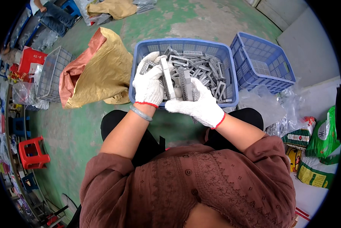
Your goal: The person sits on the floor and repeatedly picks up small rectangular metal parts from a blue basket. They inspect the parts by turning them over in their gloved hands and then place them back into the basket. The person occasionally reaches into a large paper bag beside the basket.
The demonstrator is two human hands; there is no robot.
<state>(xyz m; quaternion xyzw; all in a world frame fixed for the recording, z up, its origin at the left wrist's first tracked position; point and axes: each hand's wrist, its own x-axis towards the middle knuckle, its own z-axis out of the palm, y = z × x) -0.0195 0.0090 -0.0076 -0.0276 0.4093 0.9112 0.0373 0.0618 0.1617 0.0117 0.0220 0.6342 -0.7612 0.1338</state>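
Observation:
My left hand (149,85), in a white knit glove with a red cuff, is closed around grey metal frame pieces (167,79) standing on edge. Facing it, my right hand (201,102), gloved the same way, grips another stack of grey metal frame pieces (185,84). A narrow gap separates the two bundles. Both hands are over the near side of a blue plastic crate (234,76). Many loose rectangular metal frames (204,68) lie jumbled inside it. My fingers partly hide the held pieces, so how many each hand has I cannot tell.
Right of the crate stands a second blue crate (250,72), with clear plastic bags (288,102) near it. A yellow woven sack (102,68) stands at the left, beside a grey basket (52,76). Further left is a red stool (33,152). A seated person (52,17) is far left.

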